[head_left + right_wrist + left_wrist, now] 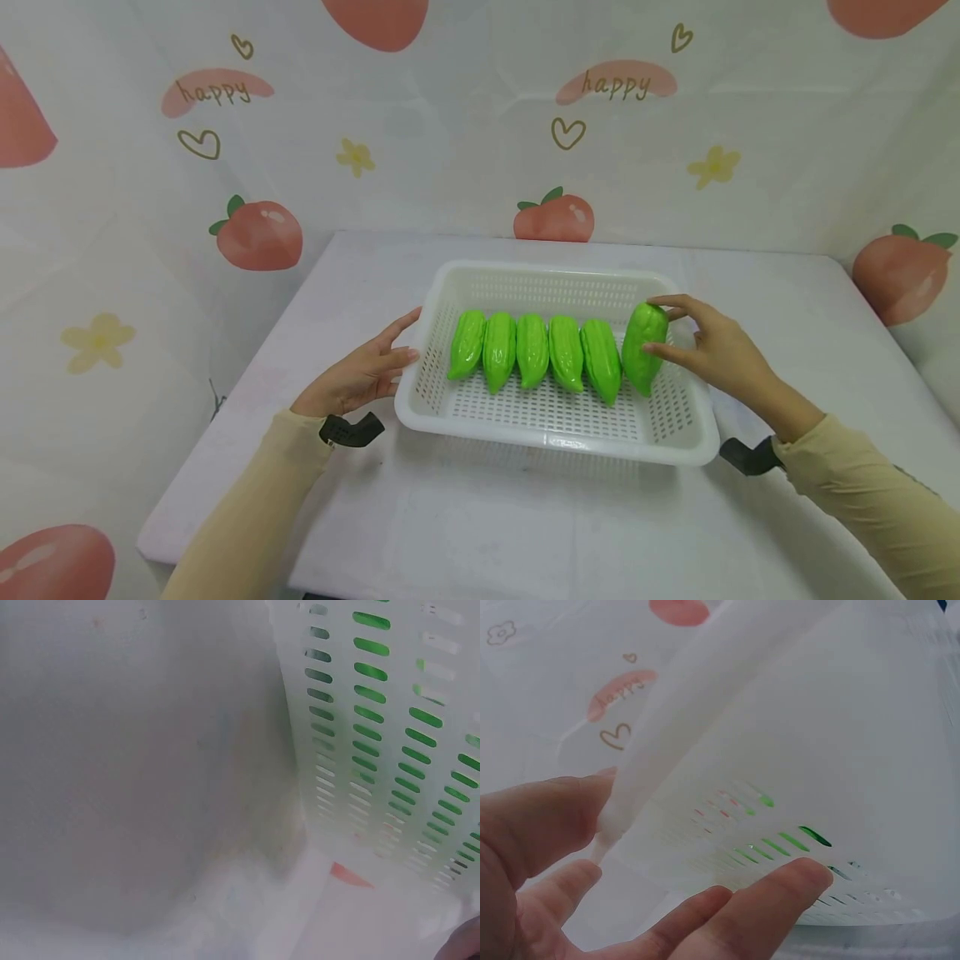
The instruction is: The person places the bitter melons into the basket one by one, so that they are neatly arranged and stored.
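Observation:
A white perforated plastic basket (555,446) holds several bright green model bitter melons (532,350), side by side in a row with their pointed ends toward me. At the row's right end, my right hand (716,346) pinches one bitter melon (639,350) between thumb and fingertips, inside the basket's right wall. My left hand (360,371) is at the basket's left side, its fingers spread and fairly straight against the outer wall. In the left wrist view, fingers (772,900) lie along that wall. Only a fingertip (461,943) shows at the right wrist view's corner.
The basket stands on a table with a white cloth (480,525). Behind it hangs a white backdrop (450,125) printed with peaches, hearts and flowers. Black wrist mounts (351,429) stick out below both hands, the right one (750,457) near the basket's front corner.

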Motion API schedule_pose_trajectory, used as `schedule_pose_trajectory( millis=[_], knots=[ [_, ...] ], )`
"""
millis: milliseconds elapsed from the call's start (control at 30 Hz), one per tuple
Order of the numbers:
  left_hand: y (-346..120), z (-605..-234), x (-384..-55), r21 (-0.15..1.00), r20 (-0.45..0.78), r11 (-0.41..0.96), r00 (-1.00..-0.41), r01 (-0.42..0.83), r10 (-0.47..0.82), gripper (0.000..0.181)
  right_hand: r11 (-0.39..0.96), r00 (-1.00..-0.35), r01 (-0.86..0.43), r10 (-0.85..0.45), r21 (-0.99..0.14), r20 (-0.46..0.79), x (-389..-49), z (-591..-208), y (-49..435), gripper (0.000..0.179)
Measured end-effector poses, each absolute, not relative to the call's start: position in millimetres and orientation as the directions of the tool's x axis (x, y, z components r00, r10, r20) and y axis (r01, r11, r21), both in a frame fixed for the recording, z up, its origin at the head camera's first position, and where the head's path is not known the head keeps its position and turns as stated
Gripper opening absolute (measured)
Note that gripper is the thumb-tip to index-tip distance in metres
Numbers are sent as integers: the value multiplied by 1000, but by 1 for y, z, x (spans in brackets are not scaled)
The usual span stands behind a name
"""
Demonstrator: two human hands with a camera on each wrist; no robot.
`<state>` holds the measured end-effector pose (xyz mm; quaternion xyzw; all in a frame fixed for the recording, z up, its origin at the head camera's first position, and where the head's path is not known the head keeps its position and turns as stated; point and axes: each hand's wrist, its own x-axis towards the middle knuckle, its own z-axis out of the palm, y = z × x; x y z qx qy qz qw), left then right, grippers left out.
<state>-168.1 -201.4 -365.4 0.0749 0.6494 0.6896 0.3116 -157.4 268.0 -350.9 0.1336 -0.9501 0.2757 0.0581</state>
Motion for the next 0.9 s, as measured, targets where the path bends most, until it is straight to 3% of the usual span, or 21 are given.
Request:
schedule_pose_trajectory(
  millis=[533, 900],
  knots=[
    [-201, -365, -168, 940, -291, 11, -787, -340, 544, 70, 869, -965, -242, -263, -431, 10, -161, -340, 265, 76],
    [-201, -365, -168, 940, -303, 30, -796, -339, 523, 70, 907, -961, -252, -277, -339, -28, -164, -338, 262, 67]
  ],
)
